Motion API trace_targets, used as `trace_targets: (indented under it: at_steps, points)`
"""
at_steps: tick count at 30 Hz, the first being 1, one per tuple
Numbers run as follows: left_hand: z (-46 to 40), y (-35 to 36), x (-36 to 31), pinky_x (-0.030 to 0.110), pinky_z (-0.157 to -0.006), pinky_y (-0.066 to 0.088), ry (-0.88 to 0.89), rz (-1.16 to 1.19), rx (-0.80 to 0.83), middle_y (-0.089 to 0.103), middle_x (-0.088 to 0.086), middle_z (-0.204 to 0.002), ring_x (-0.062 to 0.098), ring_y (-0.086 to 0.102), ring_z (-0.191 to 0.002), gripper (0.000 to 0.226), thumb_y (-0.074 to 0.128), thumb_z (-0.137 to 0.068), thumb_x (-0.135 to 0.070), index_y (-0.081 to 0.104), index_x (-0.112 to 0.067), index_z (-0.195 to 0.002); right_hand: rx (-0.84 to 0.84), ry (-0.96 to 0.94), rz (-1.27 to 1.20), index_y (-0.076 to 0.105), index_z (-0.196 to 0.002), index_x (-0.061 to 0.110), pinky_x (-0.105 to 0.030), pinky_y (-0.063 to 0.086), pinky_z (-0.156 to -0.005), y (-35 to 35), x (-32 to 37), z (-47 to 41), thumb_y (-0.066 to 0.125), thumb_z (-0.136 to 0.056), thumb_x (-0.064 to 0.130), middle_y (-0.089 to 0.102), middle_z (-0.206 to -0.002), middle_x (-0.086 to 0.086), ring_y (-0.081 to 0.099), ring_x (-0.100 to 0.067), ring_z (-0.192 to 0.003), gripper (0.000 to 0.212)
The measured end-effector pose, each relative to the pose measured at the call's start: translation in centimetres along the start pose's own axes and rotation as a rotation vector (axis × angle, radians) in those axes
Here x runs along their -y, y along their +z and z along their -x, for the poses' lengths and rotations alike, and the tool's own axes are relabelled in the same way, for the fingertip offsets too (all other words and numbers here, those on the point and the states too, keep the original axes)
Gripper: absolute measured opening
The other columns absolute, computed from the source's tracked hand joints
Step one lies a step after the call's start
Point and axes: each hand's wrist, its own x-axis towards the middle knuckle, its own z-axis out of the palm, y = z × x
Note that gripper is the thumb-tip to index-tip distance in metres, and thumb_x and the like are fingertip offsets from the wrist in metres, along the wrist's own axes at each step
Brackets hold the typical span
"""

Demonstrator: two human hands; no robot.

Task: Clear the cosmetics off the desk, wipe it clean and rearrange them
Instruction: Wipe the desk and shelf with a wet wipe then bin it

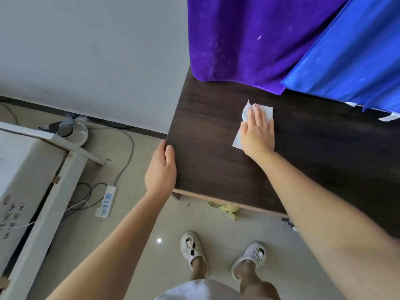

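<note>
White tissue wipe (268, 111): soft, light, we are judging; pressing flat mid-sheet.
Right hand (257, 135): fingers straight on it.
Left hand (161, 172): gripping dark wooden surface (205, 169) edge.

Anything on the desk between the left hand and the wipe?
Nothing: only bare desk between left hand and wipe under right hand, per head view.

A dark wooden desk (205, 161), white wipe (268, 111) flat on top, purple cloth (238, 40) and blue cloth (350, 68) behind.

Dark wood-grain desk (216, 161), white wipe (263, 110), purple cloth (249, 40).
</note>
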Motion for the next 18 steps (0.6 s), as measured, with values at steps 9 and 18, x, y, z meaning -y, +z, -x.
trace_targets:
  at_steps: [9,18]
  points:
    - [0.1,1.4,1.1,0.040,-0.108,0.026,0.300,-0.252,-0.198,0.039,0.008,-0.144,0.025,0.033,-0.133,0.046,0.030,-0.095,-0.029,0.038,-0.010,-0.136,0.148,-0.639,0.008,-0.002,-0.148,0.016,-0.037,-0.010,-0.116,1.9,8.6,10.3,0.022,-0.098,0.039,-0.005,-0.159,0.001,-0.010,-0.014,-0.145,0.060]
    - [1.5,5.7,0.4,0.053,-0.111,0.016,0.655,-0.653,-0.078,0.047,0.014,-0.137,0.029,0.036,-0.133,0.053,0.024,-0.090,-0.037,0.054,-0.007,-0.123,-0.084,0.430,-0.067,0.015,-0.147,0.010,-0.047,0.011,-0.116,0.3,-19.0,10.1,0.011,-0.095,0.033,0.011,-0.158,-0.006,0.009,-0.019,-0.145,0.058]
